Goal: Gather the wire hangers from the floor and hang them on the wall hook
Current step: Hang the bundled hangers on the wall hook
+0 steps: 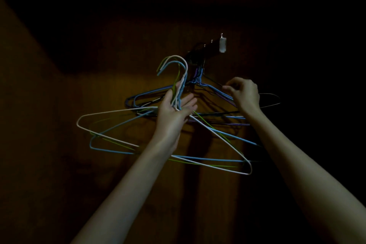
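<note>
Nearest, 2 bare forearms reach up and forward in dim light. The left hand (pixel 176 109), palm up with fingers mostly straight, holds the necks of 3 wire hangers: a white hanger (pixel 111 114), a light blue hanger (pixel 111 151) and a green hanger (pixel 202 120). Their hooks stand up clear of the wall, and their triangles spread wide to both sides below the hand. The right hand (pixel 244 93), fingers curled, pinches the shoulder wire of the hung hangers (pixel 215 90). Farther back, that blue, purple and black bunch crowds the near end of the wall hook rack (pixel 222 45); the far pegs look bare. The brown wall (pixel 111 89) to the left is open.
</note>
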Motion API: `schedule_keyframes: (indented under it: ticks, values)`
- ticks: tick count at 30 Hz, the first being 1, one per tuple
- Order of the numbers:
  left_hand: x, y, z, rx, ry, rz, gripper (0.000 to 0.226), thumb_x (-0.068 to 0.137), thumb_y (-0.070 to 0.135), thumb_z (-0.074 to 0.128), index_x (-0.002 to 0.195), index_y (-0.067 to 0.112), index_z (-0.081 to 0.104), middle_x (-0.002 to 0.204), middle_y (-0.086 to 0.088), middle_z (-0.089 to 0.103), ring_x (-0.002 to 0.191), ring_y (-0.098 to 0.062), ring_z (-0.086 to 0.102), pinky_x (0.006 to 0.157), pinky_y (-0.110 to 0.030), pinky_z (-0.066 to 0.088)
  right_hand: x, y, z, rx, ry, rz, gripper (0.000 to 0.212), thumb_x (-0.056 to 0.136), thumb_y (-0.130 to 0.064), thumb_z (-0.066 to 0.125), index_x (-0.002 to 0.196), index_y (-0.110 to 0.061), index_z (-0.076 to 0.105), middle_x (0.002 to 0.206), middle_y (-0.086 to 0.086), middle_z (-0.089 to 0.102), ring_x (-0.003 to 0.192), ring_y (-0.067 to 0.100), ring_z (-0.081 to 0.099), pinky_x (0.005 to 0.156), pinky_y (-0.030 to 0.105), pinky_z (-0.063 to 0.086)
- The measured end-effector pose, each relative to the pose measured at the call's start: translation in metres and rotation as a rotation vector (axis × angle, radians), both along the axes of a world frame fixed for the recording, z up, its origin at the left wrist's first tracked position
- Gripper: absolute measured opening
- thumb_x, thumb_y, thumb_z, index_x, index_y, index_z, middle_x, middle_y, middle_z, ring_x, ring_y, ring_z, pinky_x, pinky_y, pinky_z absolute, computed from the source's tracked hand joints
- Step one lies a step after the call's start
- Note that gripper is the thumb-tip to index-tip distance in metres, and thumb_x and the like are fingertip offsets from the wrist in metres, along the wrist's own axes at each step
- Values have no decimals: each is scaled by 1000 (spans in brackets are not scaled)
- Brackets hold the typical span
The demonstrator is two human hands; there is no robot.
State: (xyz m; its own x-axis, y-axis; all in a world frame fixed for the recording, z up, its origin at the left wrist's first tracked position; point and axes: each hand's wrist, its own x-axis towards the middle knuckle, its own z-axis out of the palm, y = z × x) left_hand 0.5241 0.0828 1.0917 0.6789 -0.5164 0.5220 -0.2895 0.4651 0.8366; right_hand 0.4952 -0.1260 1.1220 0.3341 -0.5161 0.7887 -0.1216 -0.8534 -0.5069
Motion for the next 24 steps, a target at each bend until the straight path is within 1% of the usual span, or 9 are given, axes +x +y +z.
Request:
schedule_keyframes:
  ticks: [3,5,7,9,12,14,18,21,24]
  values:
    - [9,-7,2,-11,18,19,73,89,-9,50,147,22,19,133,-15,53,114,-21,58,100,-38,38,16,-9,3,20,28,9,17,88,-25,62,100,-14,67,95,-1,65,87,12,56,72,33,46]
    - [15,-11,3,-20,31,25,73,88,-10,50,147,22,22,133,-16,52,114,-21,59,98,-35,40,25,-15,4,37,61,18,16,88,-27,62,98,-15,67,94,-1,65,86,12,57,75,36,49]
    - [20,-14,2,-16,33,28,72,88,-10,51,144,27,25,129,-13,54,114,-21,59,92,-33,39,34,-21,3,53,106,16,15,86,-29,63,95,-17,67,94,4,68,87,18,61,77,42,52]
    - [24,-18,1,-12,36,29,67,88,-9,52,133,36,31,120,-7,56,114,-21,59,90,-31,38,41,-25,-1,53,147,-2,14,86,-30,64,93,-19,67,93,4,68,85,19,61,75,43,53]
    - [30,-21,-2,-2,39,24,56,87,-9,52,112,40,40,119,-6,60,113,-19,60,85,-27,42,47,-31,-9,34,182,-16,12,86,-28,65,92,-18,67,89,1,65,77,12,55,66,34,47]
    - [32,-22,-3,-14,45,14,55,87,-10,53,109,39,42,123,-8,59,112,-17,61,84,-24,44,48,-31,-11,39,187,-16,10,86,-26,65,91,-18,66,84,-2,61,71,9,53,61,28,42]
    - [34,-21,-3,-46,54,3,58,86,-12,53,105,42,42,118,-7,58,113,-18,60,89,-26,46,47,-29,-14,24,168,19,9,85,-27,65,89,-19,66,86,1,66,81,16,61,74,44,53]
    - [32,-17,-2,-59,70,-6,62,85,-15,51,105,43,40,123,-11,56,115,-21,59,100,-35,44,43,-27,-14,-19,199,-26,12,86,-28,64,92,-18,68,93,1,66,91,17,60,76,43,53]
    - [30,-13,-3,-64,80,-22,64,85,-17,50,111,42,39,134,-18,51,116,-23,58,101,-34,44,37,-22,-10,-76,216,-42,22,84,-27,66,103,-15,67,108,5,60,105,23,55,80,44,51]
